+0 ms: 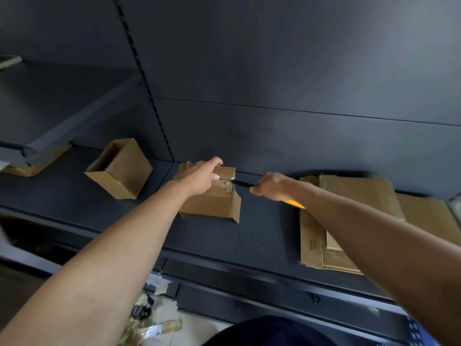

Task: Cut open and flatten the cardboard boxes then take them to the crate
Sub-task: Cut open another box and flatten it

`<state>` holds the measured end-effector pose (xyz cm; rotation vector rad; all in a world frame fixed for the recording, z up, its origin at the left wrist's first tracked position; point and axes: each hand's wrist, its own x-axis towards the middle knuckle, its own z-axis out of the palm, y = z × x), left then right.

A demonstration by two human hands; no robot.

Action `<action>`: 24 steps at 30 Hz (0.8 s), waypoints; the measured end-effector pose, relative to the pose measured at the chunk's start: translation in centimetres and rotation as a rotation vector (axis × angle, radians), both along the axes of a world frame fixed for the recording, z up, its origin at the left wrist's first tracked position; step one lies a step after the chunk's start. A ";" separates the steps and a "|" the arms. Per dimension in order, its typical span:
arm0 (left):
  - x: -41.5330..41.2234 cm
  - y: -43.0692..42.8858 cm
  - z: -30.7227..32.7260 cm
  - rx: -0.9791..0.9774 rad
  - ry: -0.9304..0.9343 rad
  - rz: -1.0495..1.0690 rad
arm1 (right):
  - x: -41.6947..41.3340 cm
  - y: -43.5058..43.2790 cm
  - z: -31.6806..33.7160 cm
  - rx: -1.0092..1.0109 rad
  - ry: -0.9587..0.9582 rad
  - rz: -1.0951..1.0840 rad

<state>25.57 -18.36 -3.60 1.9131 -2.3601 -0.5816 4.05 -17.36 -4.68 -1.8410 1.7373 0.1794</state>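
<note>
A small taped cardboard box [212,203] stands on the dark shelf [262,233] in the middle. My left hand [199,177] presses down on its top. My right hand [272,187] grips a box cutter [240,183] with a yellow handle end showing under the wrist; its dark blade end touches the torn tape at the box's top right edge. An open box [119,168] lies tipped on its side to the left. Flattened cardboard [349,221] is stacked on the shelf at the right, partly hidden by my right forearm.
Another piece of cardboard [32,163] sits under a shelf bracket at far left. The dark back panel [274,71] rises right behind the boxes. Tape scraps and cardboard bits [149,325] litter the floor below. A blue perforated object [419,330] peeks in at bottom right.
</note>
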 end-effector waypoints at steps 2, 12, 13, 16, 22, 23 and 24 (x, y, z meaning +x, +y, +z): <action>0.1 0.2 -0.1 -0.009 0.013 -0.001 | -1.1 -0.5 0.4 -0.044 0.047 -0.027; -0.2 1.8 0.0 -0.060 -0.017 -0.027 | 0.7 -0.7 -3.8 -0.040 0.110 -0.153; -0.2 2.0 0.1 -0.063 -0.019 -0.031 | 0.7 -0.5 -4.4 -0.009 0.106 -0.161; -0.6 2.7 0.6 -0.091 -0.040 -0.049 | 0.6 0.1 -6.6 0.041 0.074 -0.156; -0.1 2.9 0.5 0.030 0.075 0.021 | 0.6 0.2 -11.3 0.069 0.164 -0.216; 0.2 2.7 0.0 0.027 0.114 0.041 | 0.7 0.1 -11.3 0.056 0.151 -0.257; 0.4 2.6 -0.4 -0.014 0.124 0.055 | 0.7 -0.2 -11.1 0.016 0.141 -0.288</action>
